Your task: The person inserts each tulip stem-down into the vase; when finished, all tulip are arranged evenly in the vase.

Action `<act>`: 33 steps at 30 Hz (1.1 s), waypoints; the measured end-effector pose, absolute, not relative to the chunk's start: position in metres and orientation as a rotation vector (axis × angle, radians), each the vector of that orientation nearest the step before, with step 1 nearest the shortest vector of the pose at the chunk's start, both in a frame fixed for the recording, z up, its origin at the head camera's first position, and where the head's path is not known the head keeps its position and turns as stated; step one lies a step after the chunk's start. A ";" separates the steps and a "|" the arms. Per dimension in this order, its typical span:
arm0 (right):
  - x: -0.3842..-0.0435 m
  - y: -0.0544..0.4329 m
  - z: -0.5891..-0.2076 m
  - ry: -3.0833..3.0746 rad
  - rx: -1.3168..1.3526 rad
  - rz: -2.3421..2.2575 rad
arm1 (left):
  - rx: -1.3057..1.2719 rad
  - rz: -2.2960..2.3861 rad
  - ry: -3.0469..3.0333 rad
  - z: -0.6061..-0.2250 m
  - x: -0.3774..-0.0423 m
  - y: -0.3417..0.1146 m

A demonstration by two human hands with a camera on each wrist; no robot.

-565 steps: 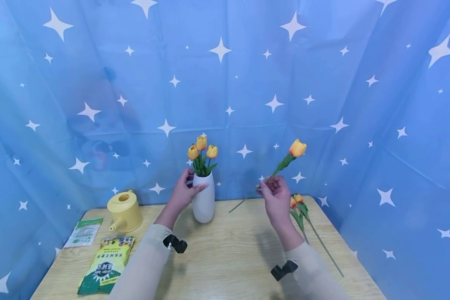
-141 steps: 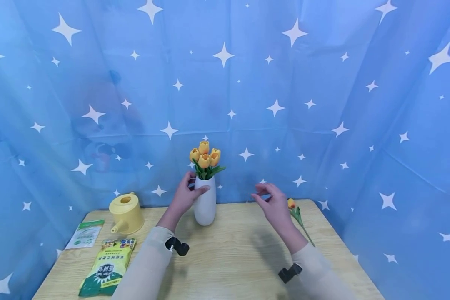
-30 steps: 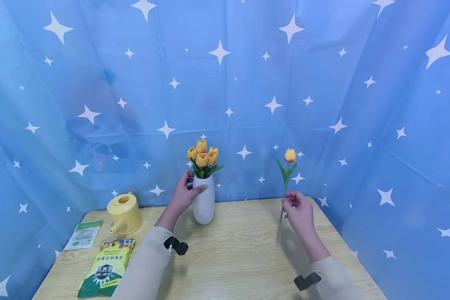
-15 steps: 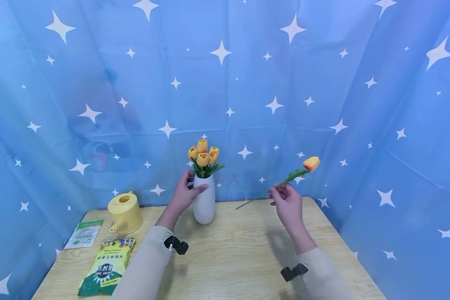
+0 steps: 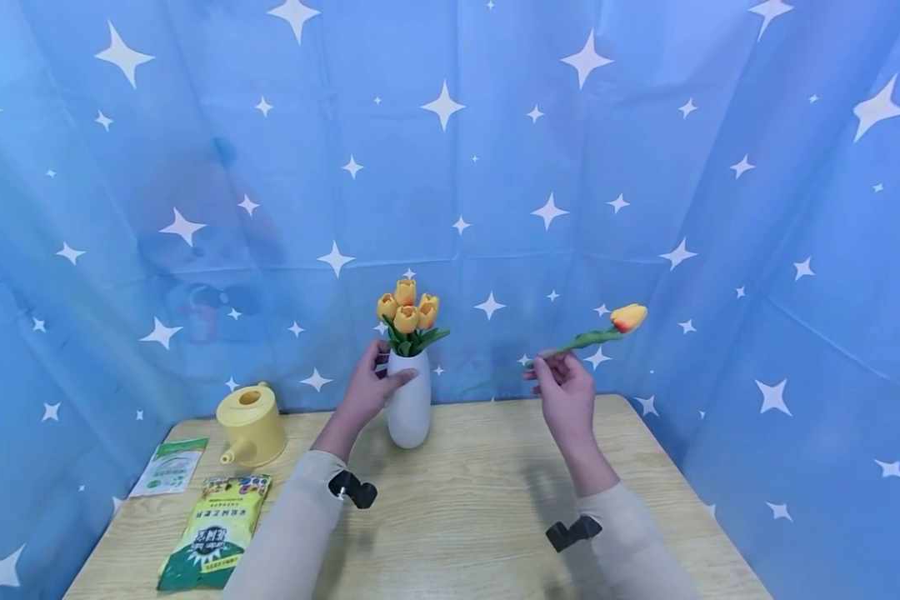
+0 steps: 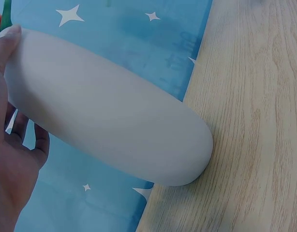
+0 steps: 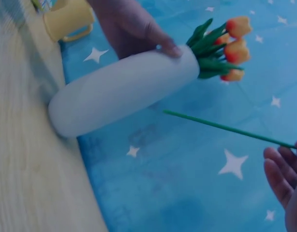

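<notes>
A white vase (image 5: 408,408) stands upright on the wooden table near its back edge. Several yellow-orange tulips (image 5: 406,317) with green leaves rise from its mouth. My left hand (image 5: 365,393) grips the vase just below the rim, thumb across the front; the left wrist view shows the thumb (image 6: 6,46) on the white side. To the right, my right hand (image 5: 566,396) pinches a single tulip by its stem, above the table. That tulip's bloom (image 5: 629,317) points right, and the bare stem end (image 7: 211,123) reaches towards the vase without touching it.
A yellow watering can (image 5: 251,427) stands at the back left of the table (image 5: 450,517). In front of it lie a yellow-green bag (image 5: 213,533) and a small white-green packet (image 5: 168,467). A blue star-patterned curtain (image 5: 450,192) hangs right behind the table.
Over the last second my right hand moves left and up, and its tulip tips from upright to nearly level. Since the oldest frame, the vase gains tulips and those lying at right leave the table.
</notes>
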State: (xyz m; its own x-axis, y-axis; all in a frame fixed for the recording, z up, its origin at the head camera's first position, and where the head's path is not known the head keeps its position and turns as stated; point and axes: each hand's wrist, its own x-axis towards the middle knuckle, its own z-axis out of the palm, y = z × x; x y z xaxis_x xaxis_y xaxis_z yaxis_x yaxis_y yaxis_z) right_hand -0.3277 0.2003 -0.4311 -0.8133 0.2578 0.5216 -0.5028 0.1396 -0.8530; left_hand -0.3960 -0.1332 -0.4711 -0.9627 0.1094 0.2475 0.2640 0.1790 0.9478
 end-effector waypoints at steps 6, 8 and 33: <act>-0.324 0.185 -0.412 -1.815 0.281 1.732 | -0.370 -1.898 -2.318 -0.471 -0.396 -0.134; -0.324 0.180 -0.405 -1.799 0.308 1.730 | -0.370 -1.897 -2.318 -0.471 -0.396 -0.134; -0.341 0.114 -0.370 -1.816 0.547 1.464 | -0.368 -1.907 -2.310 -0.470 -0.395 -0.133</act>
